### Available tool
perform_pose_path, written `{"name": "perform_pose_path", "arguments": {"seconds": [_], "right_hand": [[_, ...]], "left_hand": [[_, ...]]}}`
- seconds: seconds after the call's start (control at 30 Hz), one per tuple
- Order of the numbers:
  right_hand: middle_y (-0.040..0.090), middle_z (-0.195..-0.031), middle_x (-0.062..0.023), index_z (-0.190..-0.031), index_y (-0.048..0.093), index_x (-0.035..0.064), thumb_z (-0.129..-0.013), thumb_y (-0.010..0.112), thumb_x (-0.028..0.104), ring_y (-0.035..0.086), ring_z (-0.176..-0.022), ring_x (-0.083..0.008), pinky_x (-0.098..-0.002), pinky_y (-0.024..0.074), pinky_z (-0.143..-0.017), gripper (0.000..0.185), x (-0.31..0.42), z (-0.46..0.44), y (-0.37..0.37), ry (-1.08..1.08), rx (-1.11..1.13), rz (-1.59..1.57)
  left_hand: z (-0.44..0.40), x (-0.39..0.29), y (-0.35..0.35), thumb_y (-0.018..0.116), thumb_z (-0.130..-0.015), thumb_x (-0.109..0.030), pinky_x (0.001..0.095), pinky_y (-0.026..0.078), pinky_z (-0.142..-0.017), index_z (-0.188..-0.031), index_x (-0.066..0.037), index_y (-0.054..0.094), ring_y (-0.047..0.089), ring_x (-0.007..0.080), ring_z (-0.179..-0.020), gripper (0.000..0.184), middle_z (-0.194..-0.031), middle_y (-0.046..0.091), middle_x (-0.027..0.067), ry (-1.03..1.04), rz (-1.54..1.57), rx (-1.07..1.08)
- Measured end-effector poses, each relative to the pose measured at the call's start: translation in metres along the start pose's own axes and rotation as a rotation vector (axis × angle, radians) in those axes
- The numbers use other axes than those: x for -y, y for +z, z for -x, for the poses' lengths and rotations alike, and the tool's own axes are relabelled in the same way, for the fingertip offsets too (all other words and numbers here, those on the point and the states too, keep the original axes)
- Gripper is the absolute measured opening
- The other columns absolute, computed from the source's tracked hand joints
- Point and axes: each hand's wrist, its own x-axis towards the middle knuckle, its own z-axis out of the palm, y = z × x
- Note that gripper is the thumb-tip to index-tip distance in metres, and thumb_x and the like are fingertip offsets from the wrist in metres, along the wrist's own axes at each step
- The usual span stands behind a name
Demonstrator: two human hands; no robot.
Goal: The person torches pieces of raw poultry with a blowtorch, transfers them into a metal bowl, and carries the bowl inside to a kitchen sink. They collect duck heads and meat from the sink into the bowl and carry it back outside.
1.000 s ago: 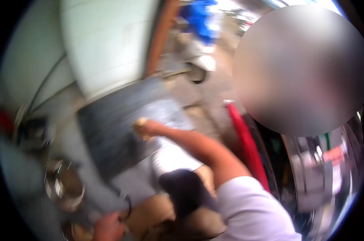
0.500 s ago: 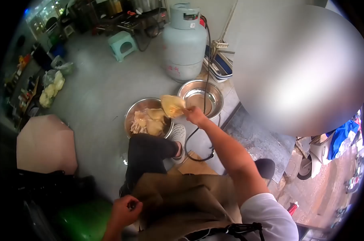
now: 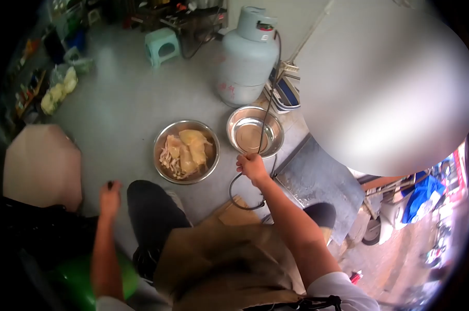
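Observation:
My left hand point(image 3: 110, 197) is closed at the left, beside my dark-trousered knee. A small dark thing, too small to name, shows at its fingers. My right hand point(image 3: 252, 167) is at the near rim of an empty steel bowl point(image 3: 234, 136), with its fingers loosely bent and apart and nothing visible in them. Left of that hand, a second steel bowl point(image 3: 216, 161) stands on the floor. It holds pale yellow poultry pieces point(image 3: 193, 147), with several poultry feet point(image 3: 171, 159) at their left.
A gas cylinder point(image 3: 247, 67) stands behind the bowls; its black hose point(image 3: 268, 116) crosses the empty bowl and loops near my right hand. A grey board point(image 3: 322, 184) lies at right. A green stool point(image 3: 162, 46), beige box point(image 3: 43, 166) and blue-and-white racks point(image 3: 285, 93) are also visible.
The yellow poultry piece has left my right hand, and poultry now lies in the left bowl. My right hand is lower. My left hand has moved left and up, away from the apron.

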Motion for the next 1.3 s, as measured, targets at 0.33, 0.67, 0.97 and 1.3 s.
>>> {"name": "perform_pose_path", "arguments": {"seconds": [0.33,0.67,0.97,1.3], "right_hand": [[0.058,-0.107,-0.0231,-0.112,0.055,-0.0022,-0.082,0.062,0.022,0.054,-0.101,-0.0395,-0.0477,0.0429,-0.089,0.039,-0.130,-0.200,0.126,-0.144,-0.176,0.555],[0.053,-0.069,-0.0114,-0.074,0.053,-0.0028,-0.092,0.050,0.035,0.046,-0.066,-0.0223,-0.0387,0.0396,-0.064,0.042,-0.151,-0.308,0.137,0.408,-0.640,-0.052],[0.060,-0.073,-0.0185,-0.080,0.058,0.0059,-0.079,0.065,0.020,0.058,-0.067,-0.0406,-0.0478,0.0453,-0.058,0.016,0.199,-0.252,0.144,-0.249,-0.061,1.244],[0.060,-0.096,-0.0191,-0.097,0.062,0.0019,-0.069,0.065,0.020,0.054,-0.094,-0.0387,-0.0438,0.0432,-0.082,0.034,0.502,-0.415,0.360,-0.445,0.066,1.018]], "left_hand": [[-0.234,0.140,0.225,0.053,-0.088,-0.029,0.0506,0.047,-0.071,-0.074,0.003,0.061,0.060,0.0443,-0.078,0.035,-0.078,0.063,0.0252,0.009,-0.487,0.319],[-0.284,0.141,0.274,0.048,-0.096,-0.041,0.0392,0.041,-0.059,-0.074,0.004,0.056,0.046,0.0201,-0.057,0.050,-0.060,0.053,0.0132,-0.361,-0.087,0.228],[-0.270,-0.053,0.014,0.057,-0.094,-0.023,0.0309,0.045,-0.059,-0.081,0.000,0.062,0.051,0.0111,-0.063,0.027,-0.067,0.060,0.0046,-0.861,0.431,0.287],[-0.583,-0.231,-0.284,0.051,-0.096,-0.026,0.0285,0.042,-0.052,-0.087,0.000,0.066,0.052,0.0124,-0.057,0.032,-0.069,0.060,0.0034,-0.874,0.671,-0.058]]}}
